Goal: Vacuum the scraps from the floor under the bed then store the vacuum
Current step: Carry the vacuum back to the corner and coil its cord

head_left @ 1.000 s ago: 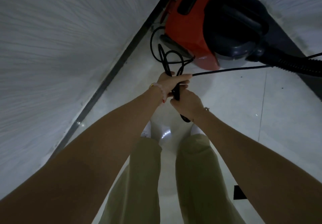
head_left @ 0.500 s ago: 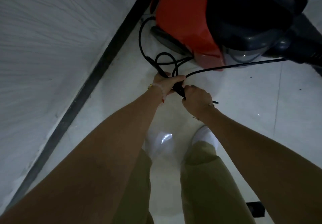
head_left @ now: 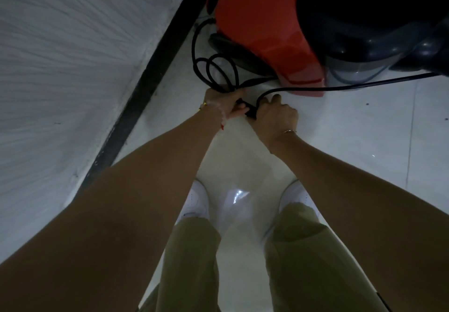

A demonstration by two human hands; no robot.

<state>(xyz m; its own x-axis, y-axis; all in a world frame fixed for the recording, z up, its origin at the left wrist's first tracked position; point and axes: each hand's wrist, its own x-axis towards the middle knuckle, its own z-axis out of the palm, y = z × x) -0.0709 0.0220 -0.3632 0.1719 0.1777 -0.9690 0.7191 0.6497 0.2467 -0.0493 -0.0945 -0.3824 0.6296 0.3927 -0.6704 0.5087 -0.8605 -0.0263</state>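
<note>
Vac (head_left: 262, 32) closer now; red body, blk cord (head_left: 249, 110)

I count one red vacuum cleaner (head_left: 262, 32), one black power cord (head_left: 340, 88), my two hands, left hand (head_left: 224, 104) and right hand (head_left: 277, 114), two white shoes, left shoe (head_left: 196, 202) and right shoe (head_left: 297, 197).

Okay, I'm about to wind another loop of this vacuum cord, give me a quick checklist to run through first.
1. Left hand grip on the loops: ok, fingers curled round them.
2. Right hand grip on the cord: ok, held close beside the left hand.
3. Loose cord free of snags: cannot tell, it runs past the vacuum and out of view on the right.
4. Plug out of the socket: cannot tell, not in view.
5. Shoes clear of the cord: ok, no cord near them.
</note>
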